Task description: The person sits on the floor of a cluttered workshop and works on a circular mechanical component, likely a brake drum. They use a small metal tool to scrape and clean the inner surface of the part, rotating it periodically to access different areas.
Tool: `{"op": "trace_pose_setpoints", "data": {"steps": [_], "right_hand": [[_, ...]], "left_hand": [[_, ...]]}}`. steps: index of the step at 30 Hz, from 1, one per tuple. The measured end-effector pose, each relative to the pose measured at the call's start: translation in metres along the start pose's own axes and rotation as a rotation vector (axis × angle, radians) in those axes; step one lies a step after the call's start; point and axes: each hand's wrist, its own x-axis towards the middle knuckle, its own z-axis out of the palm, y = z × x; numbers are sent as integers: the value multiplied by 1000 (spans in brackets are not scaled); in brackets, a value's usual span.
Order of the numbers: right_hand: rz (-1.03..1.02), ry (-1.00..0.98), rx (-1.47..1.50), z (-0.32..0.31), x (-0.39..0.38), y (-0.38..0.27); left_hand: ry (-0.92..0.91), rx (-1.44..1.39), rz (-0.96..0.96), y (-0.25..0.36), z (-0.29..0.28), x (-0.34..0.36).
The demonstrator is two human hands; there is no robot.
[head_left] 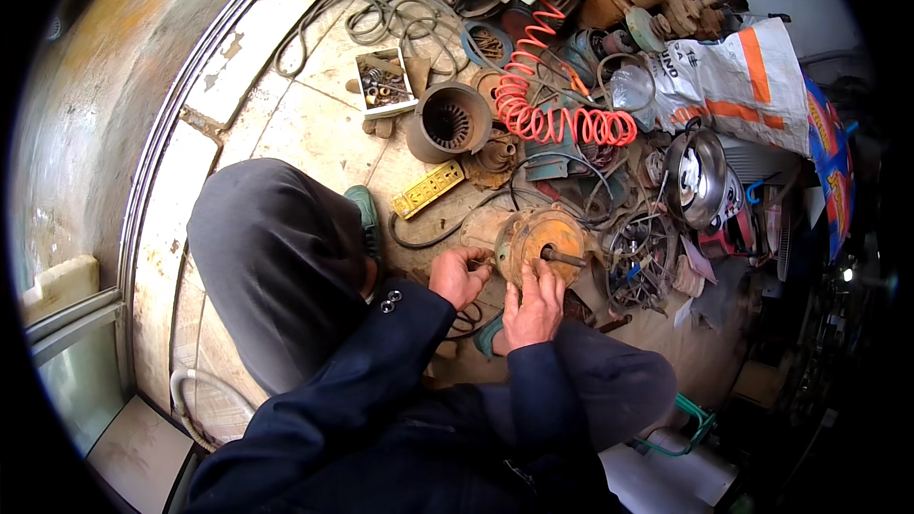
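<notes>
where right hand (533, 314) rests, round housing (536, 231): rusty orange-brown, shaft (566, 258) protruding.

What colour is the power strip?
The power strip is yellow, seen in the head view.

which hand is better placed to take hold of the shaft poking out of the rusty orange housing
Probably the right hand: it reaches up to the housing, close to the shaft. The left hand is by the housing's left edge, farther from the shaft, thumb and fingers close together.
</notes>
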Motion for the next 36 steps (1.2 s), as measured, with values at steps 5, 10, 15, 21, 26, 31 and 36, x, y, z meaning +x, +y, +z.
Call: {"op": "trace_pose_setpoints", "data": {"steps": [5,10,15,21,26,31,36], "right_hand": [[5,14,11,2,-2,1],[3,19,32,-1,-2,3],[10,27,57,-1,-2,3],[14,22,61,0,-3,3],[24,24,57,1,-4,4],[15,22,47,1,-3,2],[17,24,44,2,-4,2]], "left_hand": [[0,49,62,-2,5,5],[1,40,27,-2,6,5],[10,73,184,-5,8,8],[-2,-101,92,-8,14,9],[-66,-126,31,3,11,8],[-81,-142,12,2,12,10],[-73,-26,23,6,15,14]]}}
